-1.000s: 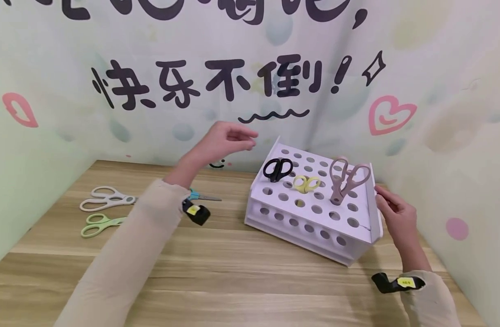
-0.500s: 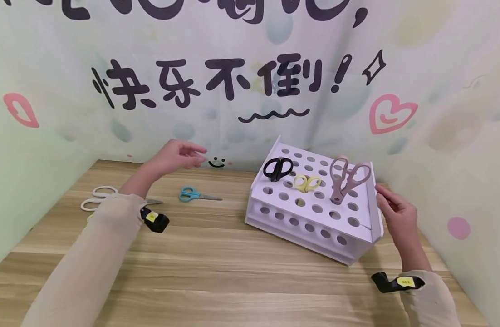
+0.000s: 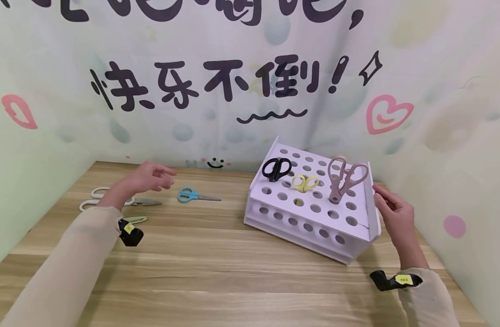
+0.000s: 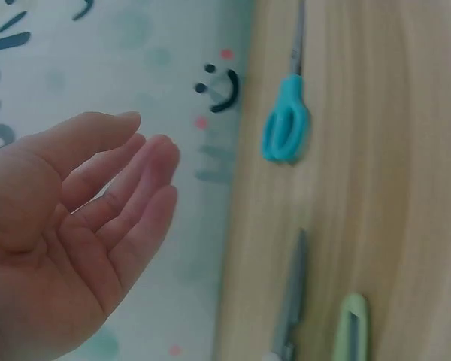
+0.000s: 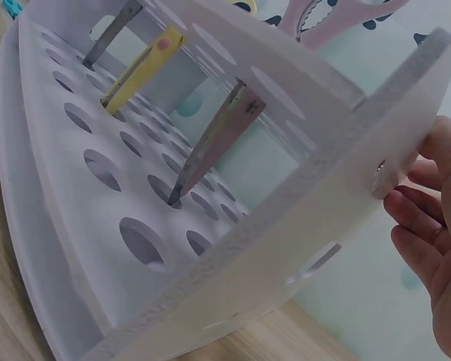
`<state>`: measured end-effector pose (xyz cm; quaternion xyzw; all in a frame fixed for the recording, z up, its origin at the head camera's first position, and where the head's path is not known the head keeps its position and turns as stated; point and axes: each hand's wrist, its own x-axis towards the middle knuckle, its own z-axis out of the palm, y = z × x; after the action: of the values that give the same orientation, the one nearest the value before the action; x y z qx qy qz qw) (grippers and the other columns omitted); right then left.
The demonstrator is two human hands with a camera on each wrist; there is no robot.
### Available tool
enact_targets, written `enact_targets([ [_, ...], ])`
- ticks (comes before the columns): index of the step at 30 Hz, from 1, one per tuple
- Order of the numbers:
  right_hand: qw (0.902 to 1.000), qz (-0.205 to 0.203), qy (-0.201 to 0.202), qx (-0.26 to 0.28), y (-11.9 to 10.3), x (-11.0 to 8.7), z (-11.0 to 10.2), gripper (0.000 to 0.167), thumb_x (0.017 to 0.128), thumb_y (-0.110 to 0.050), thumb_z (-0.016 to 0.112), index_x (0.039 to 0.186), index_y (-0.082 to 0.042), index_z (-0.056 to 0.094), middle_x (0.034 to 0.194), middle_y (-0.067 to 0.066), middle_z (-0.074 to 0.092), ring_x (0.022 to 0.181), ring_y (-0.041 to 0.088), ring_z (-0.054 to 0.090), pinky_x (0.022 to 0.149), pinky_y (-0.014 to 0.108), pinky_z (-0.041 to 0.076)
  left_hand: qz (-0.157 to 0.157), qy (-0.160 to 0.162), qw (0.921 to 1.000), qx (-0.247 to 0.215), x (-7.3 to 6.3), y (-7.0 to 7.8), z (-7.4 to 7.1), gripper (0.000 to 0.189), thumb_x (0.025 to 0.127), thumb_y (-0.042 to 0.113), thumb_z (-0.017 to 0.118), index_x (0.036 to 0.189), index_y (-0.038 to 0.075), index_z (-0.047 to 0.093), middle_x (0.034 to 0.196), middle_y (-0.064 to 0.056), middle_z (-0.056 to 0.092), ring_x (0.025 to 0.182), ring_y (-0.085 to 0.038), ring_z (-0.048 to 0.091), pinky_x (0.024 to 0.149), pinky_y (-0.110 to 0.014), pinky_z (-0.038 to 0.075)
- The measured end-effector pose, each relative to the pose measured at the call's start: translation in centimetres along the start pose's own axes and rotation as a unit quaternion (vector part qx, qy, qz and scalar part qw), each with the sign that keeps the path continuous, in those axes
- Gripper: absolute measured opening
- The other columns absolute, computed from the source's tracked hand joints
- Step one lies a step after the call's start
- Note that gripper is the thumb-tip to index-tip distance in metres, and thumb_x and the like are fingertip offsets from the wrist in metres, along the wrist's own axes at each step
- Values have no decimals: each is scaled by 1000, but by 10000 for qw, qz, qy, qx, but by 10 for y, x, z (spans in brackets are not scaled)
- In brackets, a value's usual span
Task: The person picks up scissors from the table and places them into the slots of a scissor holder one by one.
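Observation:
My left hand (image 3: 154, 177) is raised above the table by the back wall, holding nothing, its fingers loosely bent. Just right of it lie blue scissors (image 3: 188, 195); white scissors (image 3: 95, 198) and green scissors (image 3: 135, 220) lie below it, partly hidden by the arm. With my right hand (image 3: 398, 215) I grip the right side panel of a white rack (image 3: 311, 236) by its back edge, thumb and finger at the panel. Black scissors (image 3: 276, 170), yellow scissors (image 3: 305, 183) and pink scissors (image 3: 345, 180) stand handles up in its holes, their blades (image 5: 218, 139) reaching the lower tier.
The wooden table (image 3: 217, 281) runs up to a printed wall cloth (image 3: 193, 131) at the back. The rack has two tiers of round holes and stands at an angle on the right. More cloth closes off the left and right sides.
My left hand has moved left and down, from beside the rack to above the white scissors, uncovering the blue scissors. My right hand stays at the rack, which has not moved.

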<state>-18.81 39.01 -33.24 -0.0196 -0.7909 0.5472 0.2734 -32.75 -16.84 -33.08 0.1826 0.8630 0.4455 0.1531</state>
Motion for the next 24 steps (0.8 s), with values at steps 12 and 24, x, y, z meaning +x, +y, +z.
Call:
enact_targets([
  [12, 9995, 96, 51, 302, 11, 2, -1, 30, 87, -2, 60, 117, 0, 61, 95, -17, 63, 79, -2, 56, 65, 6, 44, 220, 209, 9990, 327, 18, -38, 24, 47, 84, 13, 65, 122, -12, 50, 104, -24, 60, 91, -32, 56, 72, -36, 49],
  [24, 9999, 118, 53, -35, 16, 5, -4, 33, 87, -6, 61, 120, 0, 59, 98, -19, 62, 83, -2, 56, 68, 6, 44, -9, 21, 9951, 987, 25, -36, 42, 70, 79, 19, 72, 130, -16, 38, 110, -27, 52, 89, -29, 48, 74, -36, 44],
])
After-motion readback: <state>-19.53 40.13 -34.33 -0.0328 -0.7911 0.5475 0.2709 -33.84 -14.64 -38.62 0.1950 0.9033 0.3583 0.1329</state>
